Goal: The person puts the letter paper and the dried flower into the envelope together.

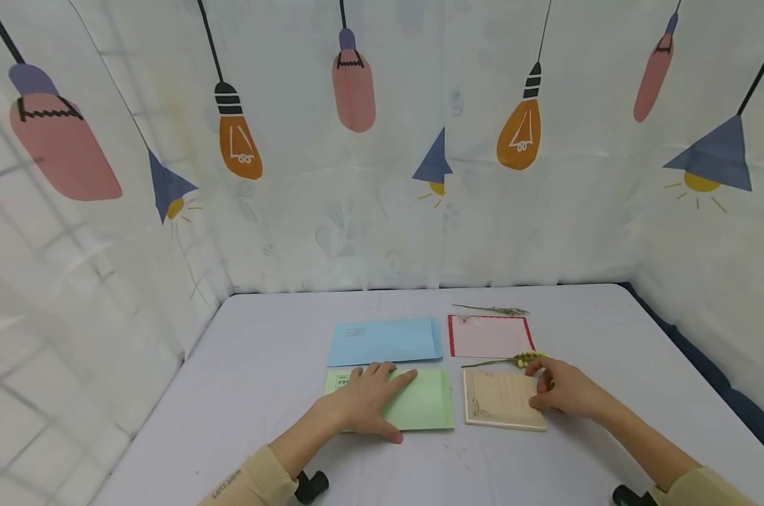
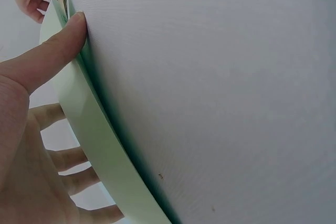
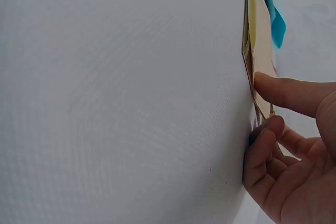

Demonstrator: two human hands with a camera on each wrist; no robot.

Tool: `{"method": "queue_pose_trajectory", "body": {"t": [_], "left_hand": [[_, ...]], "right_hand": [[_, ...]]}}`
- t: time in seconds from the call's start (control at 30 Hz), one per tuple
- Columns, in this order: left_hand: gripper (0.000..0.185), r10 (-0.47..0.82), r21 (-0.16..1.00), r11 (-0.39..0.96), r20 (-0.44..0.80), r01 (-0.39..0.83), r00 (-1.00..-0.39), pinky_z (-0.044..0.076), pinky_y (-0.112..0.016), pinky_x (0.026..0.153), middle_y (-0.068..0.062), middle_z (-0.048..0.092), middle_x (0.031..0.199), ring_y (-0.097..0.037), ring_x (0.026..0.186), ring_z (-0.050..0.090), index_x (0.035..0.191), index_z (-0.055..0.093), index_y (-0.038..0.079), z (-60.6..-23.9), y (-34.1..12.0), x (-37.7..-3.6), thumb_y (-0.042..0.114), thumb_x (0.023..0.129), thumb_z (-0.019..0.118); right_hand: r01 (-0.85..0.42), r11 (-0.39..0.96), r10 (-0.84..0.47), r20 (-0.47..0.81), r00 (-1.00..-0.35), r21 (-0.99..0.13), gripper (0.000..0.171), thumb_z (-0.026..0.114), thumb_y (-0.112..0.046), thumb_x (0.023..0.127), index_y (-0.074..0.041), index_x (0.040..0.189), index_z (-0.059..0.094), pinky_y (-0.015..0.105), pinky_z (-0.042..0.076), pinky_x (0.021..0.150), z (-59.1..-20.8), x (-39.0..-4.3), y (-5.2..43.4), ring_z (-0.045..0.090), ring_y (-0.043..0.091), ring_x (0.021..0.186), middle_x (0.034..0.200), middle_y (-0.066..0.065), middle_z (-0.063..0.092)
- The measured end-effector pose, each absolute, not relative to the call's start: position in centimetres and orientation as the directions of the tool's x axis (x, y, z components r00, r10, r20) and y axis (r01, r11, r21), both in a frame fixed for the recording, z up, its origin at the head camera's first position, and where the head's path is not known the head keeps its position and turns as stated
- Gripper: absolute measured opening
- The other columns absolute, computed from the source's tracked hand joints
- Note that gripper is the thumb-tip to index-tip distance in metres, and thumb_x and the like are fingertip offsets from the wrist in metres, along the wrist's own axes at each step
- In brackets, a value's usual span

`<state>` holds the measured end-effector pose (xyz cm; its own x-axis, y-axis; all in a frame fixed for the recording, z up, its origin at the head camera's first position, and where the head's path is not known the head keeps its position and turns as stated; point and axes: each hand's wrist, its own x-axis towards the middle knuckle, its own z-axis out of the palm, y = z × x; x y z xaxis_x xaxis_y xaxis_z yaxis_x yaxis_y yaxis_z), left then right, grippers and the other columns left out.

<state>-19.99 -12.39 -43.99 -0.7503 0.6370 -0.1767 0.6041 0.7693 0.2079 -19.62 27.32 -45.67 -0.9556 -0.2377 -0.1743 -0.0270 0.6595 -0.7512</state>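
In the head view my left hand (image 1: 372, 399) rests with spread fingers on a light green envelope (image 1: 426, 404). The left wrist view shows the thumb at the near edge of the green envelope (image 2: 89, 114). My right hand (image 1: 564, 386) pinches the right edge of a stack of cream notepaper (image 1: 498, 400), printed with faint lines. In the right wrist view, the thumb lies against the cream notepaper (image 3: 262, 51), and the other fingers of the right hand (image 3: 299, 150) curl by its corner. A yellow dried flower sprig (image 1: 523, 359) lies just above the paper, close to the right index finger.
Behind the green envelope lies a blue envelope (image 1: 384, 341). To its right is a pink card (image 1: 489, 337) with a red border, and a thin dried sprig (image 1: 504, 310) lies beyond that. All rest on a white-covered table (image 1: 261, 365) with patterned cloth walls around it.
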Motion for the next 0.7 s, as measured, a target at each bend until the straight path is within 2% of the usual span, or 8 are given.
{"method": "queue_pose_trajectory", "body": {"t": [0.13,0.3,0.53,0.7], "left_hand": [[0.104,0.634,0.208,0.771,-0.175,0.601,-0.753,0.033,-0.062,0.107,-0.013,0.04,0.153,-0.033,0.139,0.039,0.162,0.034,0.028,-43.97,-12.4,-19.97,0.062,0.077,0.083],[0.104,0.632,0.204,0.774,-0.175,0.6,-0.755,0.033,-0.062,0.108,-0.013,0.04,0.153,-0.033,0.139,0.039,0.162,0.034,0.028,-44.0,-12.41,-19.88,0.062,0.077,0.083],[0.105,0.633,0.206,0.772,-0.177,0.601,-0.754,0.032,-0.063,0.109,-0.013,0.039,0.154,-0.033,0.141,0.038,0.163,0.032,0.028,-43.89,-12.41,-19.78,0.062,0.078,0.083],[0.105,0.63,0.206,0.775,-0.176,0.598,-0.756,0.032,-0.063,0.109,-0.014,0.039,0.155,-0.033,0.141,0.038,0.163,0.032,0.029,-43.86,-12.42,-19.75,0.062,0.078,0.083]], "right_hand": [[-0.016,0.677,-0.216,-0.177,-0.96,-0.735,0.047,0.086,-0.007,0.079,-0.001,0.114,0.056,0.031,0.043,0.058,-45.44,-19.52,27.12,0.05,0.021,0.075,0.087,0.006,0.05],[-0.058,0.689,-0.225,-0.138,-0.964,-0.722,0.042,0.085,-0.006,0.081,-0.001,0.11,0.056,0.031,0.044,0.062,-45.4,-19.26,27.14,0.049,0.022,0.082,0.094,0.007,0.052],[-0.069,0.652,-0.24,-0.119,-0.963,-0.755,0.03,0.077,-0.003,0.089,0.001,0.109,0.055,0.03,0.046,0.057,-45.57,-19.06,27.47,0.051,0.021,0.073,0.092,0.008,0.052],[-0.044,0.62,-0.239,-0.135,-0.962,-0.783,0.023,0.07,-0.005,0.095,0.003,0.112,0.057,0.031,0.048,0.057,-45.57,-19.23,27.78,0.054,0.022,0.073,0.092,0.008,0.055]]}}
